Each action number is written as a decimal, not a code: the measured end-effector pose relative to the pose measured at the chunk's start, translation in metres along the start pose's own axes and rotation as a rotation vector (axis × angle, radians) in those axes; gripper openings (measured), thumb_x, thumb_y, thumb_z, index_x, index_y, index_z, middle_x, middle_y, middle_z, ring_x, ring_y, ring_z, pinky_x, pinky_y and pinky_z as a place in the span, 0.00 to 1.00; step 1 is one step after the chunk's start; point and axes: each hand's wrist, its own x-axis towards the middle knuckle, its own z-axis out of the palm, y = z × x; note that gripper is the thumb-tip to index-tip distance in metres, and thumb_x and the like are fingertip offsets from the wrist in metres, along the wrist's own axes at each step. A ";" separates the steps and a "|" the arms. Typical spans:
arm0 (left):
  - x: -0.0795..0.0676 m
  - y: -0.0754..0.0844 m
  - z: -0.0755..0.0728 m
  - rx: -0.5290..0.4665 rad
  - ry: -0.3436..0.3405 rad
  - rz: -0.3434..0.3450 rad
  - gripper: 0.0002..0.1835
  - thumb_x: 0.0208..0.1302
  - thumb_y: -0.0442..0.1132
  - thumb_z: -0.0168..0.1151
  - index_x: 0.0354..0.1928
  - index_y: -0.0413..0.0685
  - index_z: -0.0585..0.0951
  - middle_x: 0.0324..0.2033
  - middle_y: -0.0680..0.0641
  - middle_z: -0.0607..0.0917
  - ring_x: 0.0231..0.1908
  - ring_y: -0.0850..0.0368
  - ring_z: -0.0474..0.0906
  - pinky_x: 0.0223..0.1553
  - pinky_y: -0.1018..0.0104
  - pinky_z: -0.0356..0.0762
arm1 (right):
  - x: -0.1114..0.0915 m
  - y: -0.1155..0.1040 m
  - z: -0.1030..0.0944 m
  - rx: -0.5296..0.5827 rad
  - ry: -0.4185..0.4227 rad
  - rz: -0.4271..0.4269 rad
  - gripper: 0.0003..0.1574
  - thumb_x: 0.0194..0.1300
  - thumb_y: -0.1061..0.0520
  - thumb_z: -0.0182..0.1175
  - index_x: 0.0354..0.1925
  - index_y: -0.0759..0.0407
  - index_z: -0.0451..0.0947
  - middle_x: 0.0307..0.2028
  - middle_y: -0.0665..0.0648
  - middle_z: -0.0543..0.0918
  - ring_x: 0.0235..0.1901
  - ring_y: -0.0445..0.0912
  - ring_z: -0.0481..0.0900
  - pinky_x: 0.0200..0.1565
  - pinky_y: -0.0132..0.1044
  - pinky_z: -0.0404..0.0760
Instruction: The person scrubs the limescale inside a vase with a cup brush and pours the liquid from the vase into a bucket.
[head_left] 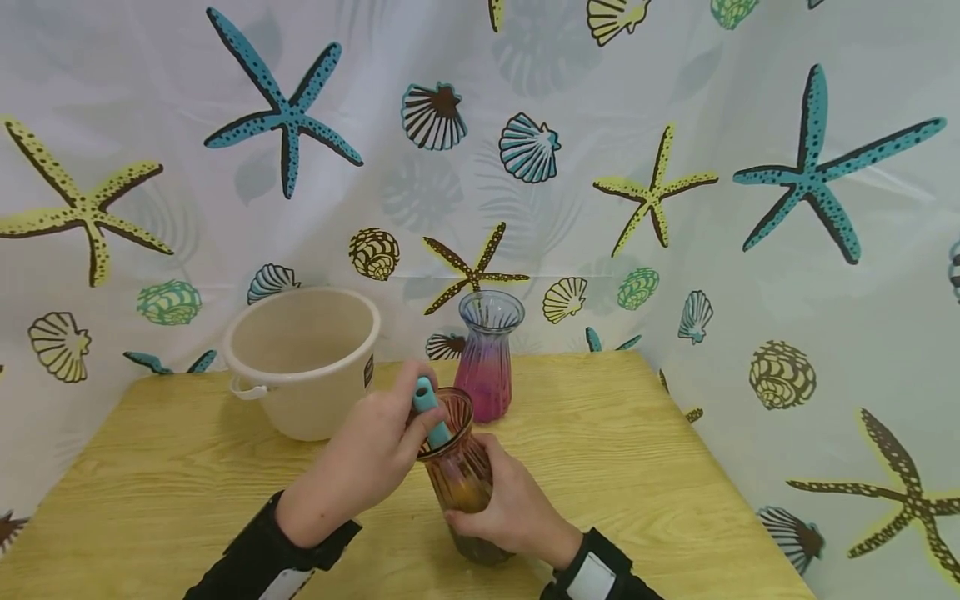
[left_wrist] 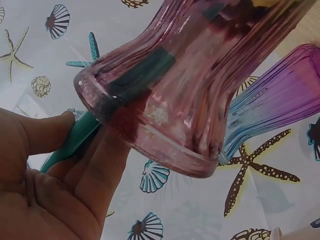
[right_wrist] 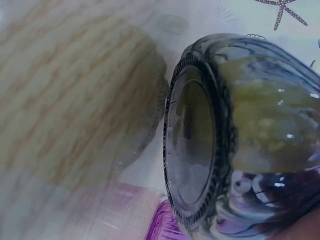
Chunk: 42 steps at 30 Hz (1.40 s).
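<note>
You can read no words, numbers or brands in any view. In the head view, at eight o'clock from centre, a dark label sits at the three o'clock side of the cream bucket, anything on it too small for you to make out. At the four o'clock edge of your left wrist view, a dark patch is likewise illegible.

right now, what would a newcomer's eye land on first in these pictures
Likely the tilted glass vase in front, gripped by the right hand, with the left hand holding a teal handle in its mouth. Next, the pink-and-blue vase upright behind it and the cream bucket to the left. Behind them hangs a cloth printed with bright starfish and shells.
</note>
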 end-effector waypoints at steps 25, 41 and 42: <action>0.006 -0.009 -0.036 -0.346 0.181 -0.114 0.10 0.70 0.31 0.52 0.49 0.39 0.64 0.34 0.40 0.85 0.27 0.60 0.81 0.25 0.64 0.83 | 0.000 0.001 0.001 -0.015 0.020 -0.005 0.52 0.46 0.43 0.73 0.64 0.45 0.56 0.48 0.49 0.76 0.39 0.40 0.77 0.36 0.38 0.81; 0.003 -0.017 -0.003 -0.348 0.011 -0.206 0.07 0.72 0.37 0.50 0.45 0.47 0.63 0.27 0.43 0.79 0.22 0.57 0.79 0.21 0.60 0.82 | 0.000 -0.002 0.002 -0.015 0.008 -0.023 0.51 0.47 0.43 0.73 0.64 0.45 0.57 0.48 0.47 0.75 0.42 0.39 0.76 0.38 0.38 0.81; 0.002 -0.016 -0.001 -0.334 0.002 -0.208 0.07 0.72 0.38 0.50 0.45 0.47 0.63 0.26 0.44 0.78 0.21 0.58 0.78 0.20 0.61 0.81 | 0.000 -0.001 0.001 -0.009 0.009 -0.023 0.51 0.47 0.43 0.73 0.64 0.44 0.57 0.49 0.47 0.75 0.42 0.39 0.76 0.39 0.38 0.81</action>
